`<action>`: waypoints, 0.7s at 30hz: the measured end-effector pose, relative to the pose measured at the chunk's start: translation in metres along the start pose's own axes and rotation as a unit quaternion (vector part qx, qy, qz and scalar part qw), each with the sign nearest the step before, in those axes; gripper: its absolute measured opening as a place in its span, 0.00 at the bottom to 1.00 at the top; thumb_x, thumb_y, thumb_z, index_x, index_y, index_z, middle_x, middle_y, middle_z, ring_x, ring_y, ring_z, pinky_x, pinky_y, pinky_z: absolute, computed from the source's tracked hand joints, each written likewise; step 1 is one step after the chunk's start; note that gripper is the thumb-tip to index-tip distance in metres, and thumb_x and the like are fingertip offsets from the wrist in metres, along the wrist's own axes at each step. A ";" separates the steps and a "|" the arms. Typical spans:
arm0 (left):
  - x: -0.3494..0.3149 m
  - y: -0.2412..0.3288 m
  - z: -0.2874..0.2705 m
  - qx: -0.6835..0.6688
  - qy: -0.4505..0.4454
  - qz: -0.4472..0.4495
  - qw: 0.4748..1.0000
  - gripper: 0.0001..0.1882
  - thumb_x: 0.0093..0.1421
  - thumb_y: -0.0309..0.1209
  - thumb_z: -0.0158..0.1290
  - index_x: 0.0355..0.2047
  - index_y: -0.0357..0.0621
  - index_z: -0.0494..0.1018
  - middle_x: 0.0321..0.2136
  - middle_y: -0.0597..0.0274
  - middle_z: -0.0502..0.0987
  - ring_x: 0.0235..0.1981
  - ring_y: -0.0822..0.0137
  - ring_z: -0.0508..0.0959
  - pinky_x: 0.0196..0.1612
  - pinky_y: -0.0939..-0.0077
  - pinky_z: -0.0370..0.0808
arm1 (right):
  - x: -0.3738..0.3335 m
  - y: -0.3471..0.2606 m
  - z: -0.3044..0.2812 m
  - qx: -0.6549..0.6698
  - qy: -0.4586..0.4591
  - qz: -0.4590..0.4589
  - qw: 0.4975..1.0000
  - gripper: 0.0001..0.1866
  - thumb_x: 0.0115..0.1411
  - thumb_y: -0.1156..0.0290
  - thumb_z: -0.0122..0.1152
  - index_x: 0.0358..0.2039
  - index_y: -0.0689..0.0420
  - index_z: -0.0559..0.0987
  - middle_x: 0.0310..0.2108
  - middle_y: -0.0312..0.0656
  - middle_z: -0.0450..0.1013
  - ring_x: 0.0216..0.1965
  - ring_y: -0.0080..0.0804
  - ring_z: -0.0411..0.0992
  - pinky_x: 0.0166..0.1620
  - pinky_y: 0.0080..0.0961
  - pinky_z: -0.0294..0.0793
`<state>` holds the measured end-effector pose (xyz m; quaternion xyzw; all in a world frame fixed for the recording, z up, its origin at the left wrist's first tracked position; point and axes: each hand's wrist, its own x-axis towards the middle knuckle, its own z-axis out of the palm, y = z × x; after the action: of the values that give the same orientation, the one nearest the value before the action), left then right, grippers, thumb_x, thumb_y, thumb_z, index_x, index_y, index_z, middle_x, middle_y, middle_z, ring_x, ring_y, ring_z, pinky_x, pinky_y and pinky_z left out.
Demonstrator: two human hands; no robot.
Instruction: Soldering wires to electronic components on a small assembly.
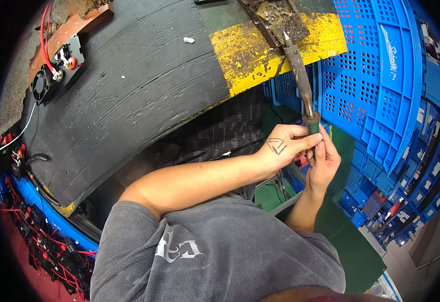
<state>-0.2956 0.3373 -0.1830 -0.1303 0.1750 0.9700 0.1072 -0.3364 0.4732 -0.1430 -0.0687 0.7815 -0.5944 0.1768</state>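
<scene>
A soldering iron [299, 73] with a worn metal barrel and a green handle points away from me. Its tip lies over a dirty metal holder [265, 22] crusted with residue. My left hand [284, 146], with a dark mark drawn on its back, is closed on the green handle, thumb along it. From the right, my right hand [324, 163] pinches the same handle a little lower, its fingers close against those of the left. The lower end of the handle is hidden between the fingers.
A dark work mat [144, 75] covers the table, with a yellow painted patch [240, 55] near the holder. At the far left sits a black part with a fan [41, 84] and red wires. A blue crate [350, 85] stands at the right, with stacked blue bins [421, 176] beyond.
</scene>
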 end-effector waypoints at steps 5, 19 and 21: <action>0.001 -0.001 0.000 0.023 -0.001 -0.011 1.000 0.15 0.64 0.41 0.55 0.31 0.41 0.79 0.23 0.71 0.74 0.27 0.80 0.69 0.32 0.83 0.65 | -0.001 -0.002 -0.001 -0.022 0.005 -0.005 1.000 0.21 0.65 0.67 0.57 0.56 0.66 0.73 0.29 0.32 0.72 0.24 0.13 0.61 0.28 0.10 0.57; 0.001 -0.010 -0.002 0.014 -0.008 -0.018 1.000 0.16 0.63 0.43 0.57 0.32 0.41 0.79 0.25 0.71 0.74 0.28 0.79 0.70 0.33 0.83 0.67 | -0.007 0.002 -0.012 -0.064 0.013 -0.001 0.998 0.20 0.64 0.70 0.59 0.55 0.64 0.75 0.30 0.33 0.73 0.25 0.14 0.61 0.28 0.11 0.59; 0.001 -0.010 -0.001 0.019 -0.003 -0.023 1.000 0.16 0.63 0.43 0.57 0.31 0.41 0.79 0.24 0.71 0.74 0.28 0.79 0.70 0.33 0.83 0.67 | -0.008 0.002 -0.012 -0.062 0.013 -0.001 0.998 0.20 0.64 0.70 0.59 0.54 0.64 0.75 0.30 0.33 0.73 0.25 0.14 0.61 0.28 0.11 0.59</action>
<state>-0.2934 0.3457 -0.1875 -0.1293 0.1896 0.9642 0.1327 -0.3334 0.4868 -0.1406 -0.0732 0.8190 -0.5457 0.1614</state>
